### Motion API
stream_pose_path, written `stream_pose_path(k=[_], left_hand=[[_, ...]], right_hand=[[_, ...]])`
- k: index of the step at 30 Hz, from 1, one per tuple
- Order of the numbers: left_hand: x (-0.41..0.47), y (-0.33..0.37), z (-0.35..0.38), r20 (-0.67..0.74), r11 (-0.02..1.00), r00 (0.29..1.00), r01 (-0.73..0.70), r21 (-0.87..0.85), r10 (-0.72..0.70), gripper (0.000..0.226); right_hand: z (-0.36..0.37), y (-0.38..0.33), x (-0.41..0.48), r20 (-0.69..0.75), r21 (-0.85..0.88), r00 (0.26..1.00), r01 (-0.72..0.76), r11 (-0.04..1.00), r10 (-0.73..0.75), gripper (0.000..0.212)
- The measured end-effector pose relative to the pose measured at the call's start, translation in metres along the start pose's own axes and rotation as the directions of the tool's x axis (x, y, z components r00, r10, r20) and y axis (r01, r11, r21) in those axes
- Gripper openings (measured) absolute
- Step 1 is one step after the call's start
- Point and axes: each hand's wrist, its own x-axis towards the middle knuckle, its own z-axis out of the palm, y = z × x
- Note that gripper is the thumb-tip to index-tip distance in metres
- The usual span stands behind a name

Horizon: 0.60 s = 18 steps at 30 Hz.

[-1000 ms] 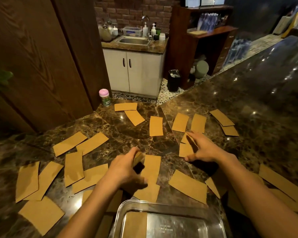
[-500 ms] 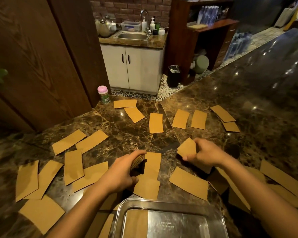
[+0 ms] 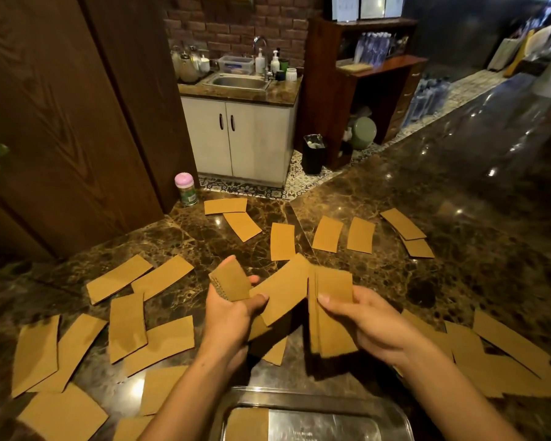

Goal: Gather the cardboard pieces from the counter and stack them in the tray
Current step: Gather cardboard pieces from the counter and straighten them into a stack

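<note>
Brown corrugated cardboard pieces point(image 3: 128, 326) lie scattered across the marble counter point(image 3: 395, 281), one in the steel tray point(image 3: 303, 396), while the left hand point(image 3: 228, 316) grips a small stack point(image 3: 231, 281) and the right hand point(image 3: 369, 323) pinches a fanned bundle point(image 3: 333, 313), jar point(image 3: 185, 189) far behind.

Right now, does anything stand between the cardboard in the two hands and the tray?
Nothing visible does. The left hand grips a small stack and the right hand holds several cardboard pieces above the counter, just beyond the tray. The tray lies open, with one piece flat in its left part.
</note>
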Motion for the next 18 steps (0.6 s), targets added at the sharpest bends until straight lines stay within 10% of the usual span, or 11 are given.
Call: stream_pose_path(k=[4,18], left_hand=[[-0.025,0.005,0.019,0.140,0.999,0.990,0.037,-0.037,-0.032,0.074],[-0.092,0.052,0.020,0.307,0.975,0.943,0.177,-0.138,-0.128,0.058]], right_hand=[[0.029,-0.003,0.001,-0.023,0.265,0.997,0.084,0.961,-0.080,0.030],[0.063,-0.024,-0.042,-0.196,-0.117,0.772,0.594,0.796,-0.605,0.034]])
